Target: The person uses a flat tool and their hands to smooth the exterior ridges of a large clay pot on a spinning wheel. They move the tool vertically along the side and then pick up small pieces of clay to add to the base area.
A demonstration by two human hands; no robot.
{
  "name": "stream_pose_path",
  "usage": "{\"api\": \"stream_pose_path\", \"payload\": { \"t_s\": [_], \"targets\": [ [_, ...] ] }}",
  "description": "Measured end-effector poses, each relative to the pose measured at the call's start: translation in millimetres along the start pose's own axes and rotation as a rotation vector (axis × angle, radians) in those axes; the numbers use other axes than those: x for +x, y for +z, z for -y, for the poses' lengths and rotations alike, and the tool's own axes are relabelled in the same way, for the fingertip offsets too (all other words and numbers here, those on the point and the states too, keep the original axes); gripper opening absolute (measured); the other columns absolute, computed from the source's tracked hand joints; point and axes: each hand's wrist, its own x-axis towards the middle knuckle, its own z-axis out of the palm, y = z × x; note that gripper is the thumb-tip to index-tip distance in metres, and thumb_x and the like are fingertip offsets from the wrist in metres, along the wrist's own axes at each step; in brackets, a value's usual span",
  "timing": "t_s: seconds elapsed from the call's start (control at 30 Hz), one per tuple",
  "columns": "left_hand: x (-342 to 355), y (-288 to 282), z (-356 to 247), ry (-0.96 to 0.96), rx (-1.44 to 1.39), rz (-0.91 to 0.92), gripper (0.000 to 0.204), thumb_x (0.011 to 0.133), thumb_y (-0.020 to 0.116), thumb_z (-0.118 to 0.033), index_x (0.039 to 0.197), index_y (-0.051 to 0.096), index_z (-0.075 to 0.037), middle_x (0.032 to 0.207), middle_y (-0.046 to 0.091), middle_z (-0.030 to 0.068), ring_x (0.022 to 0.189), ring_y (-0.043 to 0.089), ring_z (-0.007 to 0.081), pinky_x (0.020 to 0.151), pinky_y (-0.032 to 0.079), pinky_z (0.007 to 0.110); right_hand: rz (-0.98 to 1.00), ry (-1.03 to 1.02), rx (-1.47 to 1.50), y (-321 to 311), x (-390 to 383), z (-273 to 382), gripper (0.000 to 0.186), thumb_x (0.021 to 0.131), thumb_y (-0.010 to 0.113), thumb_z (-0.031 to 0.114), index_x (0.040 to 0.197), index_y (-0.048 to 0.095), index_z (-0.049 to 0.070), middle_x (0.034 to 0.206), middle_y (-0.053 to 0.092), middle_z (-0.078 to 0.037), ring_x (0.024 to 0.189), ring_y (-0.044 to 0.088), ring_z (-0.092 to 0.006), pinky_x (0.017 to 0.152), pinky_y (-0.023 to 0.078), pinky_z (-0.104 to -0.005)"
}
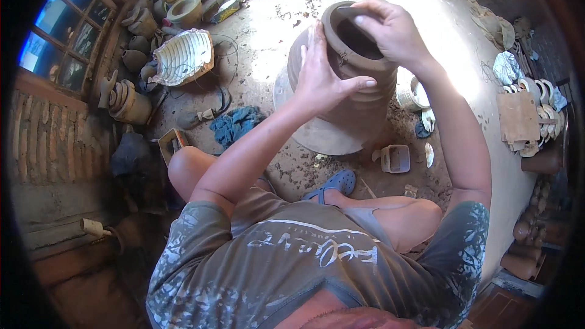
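A tall, ridged grey-brown clay pot [359, 106] stands upright on a round disc [323, 143] in front of me, its dark mouth facing up. My left hand [323, 76] rests against the pot's near left side below the rim, thumb stretched out to the right and fingers spread upward. My right hand [393, 33] is closed over the right part of the rim, thumb at the mouth; some fingertips are hidden.
Beside the disc lie blue cloths [234, 127], a clear plastic tub [395, 158] and a white round container [411, 94]. A ridged pale mould [183, 55] and several pots [131, 106] crowd the left. Boards [518, 119] and moulds line the right. My crossed legs are below.
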Motion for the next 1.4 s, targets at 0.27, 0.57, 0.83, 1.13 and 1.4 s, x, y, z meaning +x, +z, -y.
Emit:
{"api": "stream_pose_path", "payload": {
  "t_s": [0.27, 0.57, 0.83, 1.13, 1.4],
  "targets": [
    [16, 4, 18, -0.015, -0.005, 0.048, 0.14, 0.073, 0.089, -0.065, 0.163, 0.013, 0.011, 0.163, 0.032, 0.034, 0.153, 0.035, 0.0419, 0.126, 0.031, 0.048, 0.046, 0.02, -0.162, 19, 15, -8, 0.022, 0.1, 0.063, 0.008, 0.118, 0.073, 0.001, 0.105, 0.077, -0.008, 0.099, 0.07, -0.0131, 0.092, 0.056, -0.0314],
    [34, -8, 39, 0.052, -0.125, 0.174, 0.136, 0.077, 0.088, -0.061, 0.165, 0.011, 0.008, 0.158, 0.043, 0.0331, 0.151, 0.042, 0.0402, 0.123, 0.036, 0.045, 0.24, -0.266, -0.182, -1, -2, -9, 0.02, 0.093, 0.069, 0.005, 0.112, 0.076, 0.002, 0.102, 0.076, -0.015, 0.092, 0.073, -0.0257, 0.087, 0.057, -0.0359],
    [35, -3, 43, 0.134, -0.054, 0.133, 0.136, 0.078, 0.087, -0.062, 0.165, 0.009, 0.009, 0.157, 0.046, 0.0319, 0.147, 0.048, 0.0394, 0.121, 0.039, 0.045, 0.127, 0.052, 0.176, -11, 13, -28, 0.025, 0.097, 0.066, 0.006, 0.119, 0.073, -0.001, 0.108, 0.077, -0.013, 0.097, 0.072, -0.018, 0.091, 0.057, -0.0338],
    [23, 0, 29, 0.068, -0.034, 0.08, 0.134, 0.077, 0.089, -0.06, 0.163, 0.013, 0.01, 0.152, 0.049, 0.0331, 0.142, 0.052, 0.0418, 0.118, 0.043, 0.045, 0.266, -0.268, -0.097, -2, 7, -18, 0.017, 0.091, 0.069, 0.001, 0.108, 0.074, 0.0, 0.099, 0.073, -0.011, 0.093, 0.07, -0.0234, 0.087, 0.055, -0.0332],
    [-2, 9, -9, -0.074, 0.011, 0.056, 0.143, 0.077, 0.08, -0.073, 0.16, 0.006, 0.018, 0.166, 0.021, 0.0393, 0.157, 0.02, 0.0517, 0.123, 0.018, 0.069, 0.22, -0.269, -0.231, -70, -44, 33, 0.015, 0.092, 0.068, -0.003, 0.105, 0.075, 0.002, 0.099, 0.072, -0.011, 0.093, 0.07, -0.0213, 0.084, 0.054, -0.0345]
  ]
}}
